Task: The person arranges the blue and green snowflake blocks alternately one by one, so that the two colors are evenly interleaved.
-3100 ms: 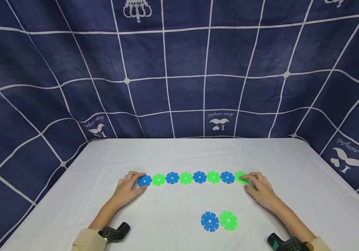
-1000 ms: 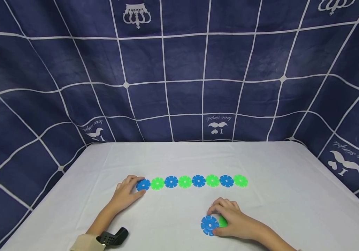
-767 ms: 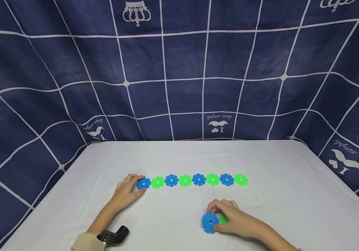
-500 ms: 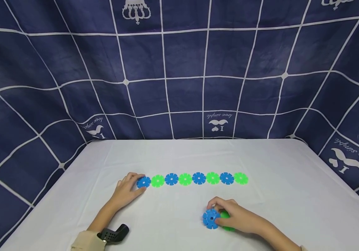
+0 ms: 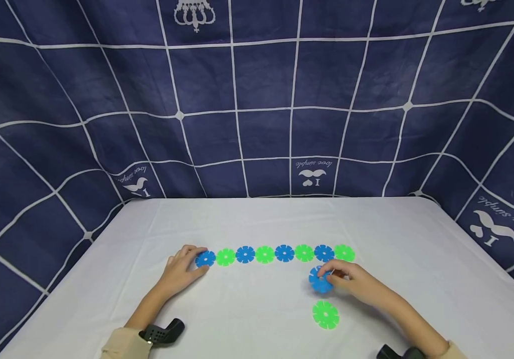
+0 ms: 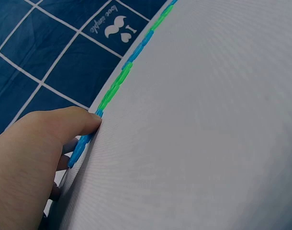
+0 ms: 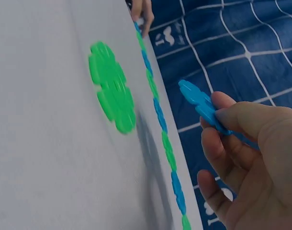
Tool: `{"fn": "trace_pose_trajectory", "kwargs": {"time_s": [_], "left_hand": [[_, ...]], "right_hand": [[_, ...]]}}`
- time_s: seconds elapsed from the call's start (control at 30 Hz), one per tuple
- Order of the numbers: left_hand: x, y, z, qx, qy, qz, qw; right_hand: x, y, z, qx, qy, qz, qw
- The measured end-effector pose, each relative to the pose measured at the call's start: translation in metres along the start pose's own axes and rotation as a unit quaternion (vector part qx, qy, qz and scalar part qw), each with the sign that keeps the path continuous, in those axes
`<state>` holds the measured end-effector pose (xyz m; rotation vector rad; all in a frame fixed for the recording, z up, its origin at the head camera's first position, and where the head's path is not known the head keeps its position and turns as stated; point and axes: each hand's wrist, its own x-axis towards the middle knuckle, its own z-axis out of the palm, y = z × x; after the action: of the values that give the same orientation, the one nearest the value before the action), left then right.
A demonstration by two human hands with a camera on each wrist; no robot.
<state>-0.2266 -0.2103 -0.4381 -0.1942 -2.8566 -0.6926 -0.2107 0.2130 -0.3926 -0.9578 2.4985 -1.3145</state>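
Note:
My right hand (image 5: 359, 281) pinches a blue notched plastic building disc (image 5: 320, 280) between thumb and fingers, lifted off the table. In the right wrist view this blue disc (image 7: 199, 103) is tilted, nearly edge-on. My left hand (image 5: 181, 269) holds the blue disc (image 5: 205, 259) at the left end of a row, thumb at the near edge and fingers at the far one. That row alternates blue and green discs, lying flat and close together, ending with a green disc (image 5: 344, 253) at the right. A loose green disc (image 5: 326, 314) lies nearer the person.
A white cloth covers the table (image 5: 239, 309). Behind it and at the sides hangs a navy curtain (image 5: 266, 134) with a white grid. Each wrist wears a black device, the left one (image 5: 163, 333) plainly visible above the table.
My right hand has left the right end of the row, picked up the loose blue disc from beside the green one and carried it up toward the row. The left hand has stayed put.

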Motion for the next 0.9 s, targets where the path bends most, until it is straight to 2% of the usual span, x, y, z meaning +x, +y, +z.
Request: {"fn": "trace_pose_trajectory", "kwargs": {"time_s": [0.33, 0.53, 0.7, 0.9], "left_hand": [[0.0, 0.0, -0.002, 0.0, 0.002, -0.003, 1.0], [0.002, 0.0, -0.001, 0.006, 0.0, -0.003, 1.0], [0.002, 0.0, -0.001, 0.004, -0.001, -0.003, 1.0], [0.002, 0.001, 0.0, 0.006, -0.006, -0.009, 0.9999]], "right_hand": [[0.0, 0.021, -0.021, -0.031, 0.092, 0.05, 0.9941], [-0.005, 0.037, -0.03, -0.049, 0.133, 0.062, 0.988], [-0.01, 0.047, -0.041, -0.078, 0.176, 0.099, 0.9763], [-0.017, 0.061, -0.051, -0.103, 0.222, 0.162, 0.9559]]}}
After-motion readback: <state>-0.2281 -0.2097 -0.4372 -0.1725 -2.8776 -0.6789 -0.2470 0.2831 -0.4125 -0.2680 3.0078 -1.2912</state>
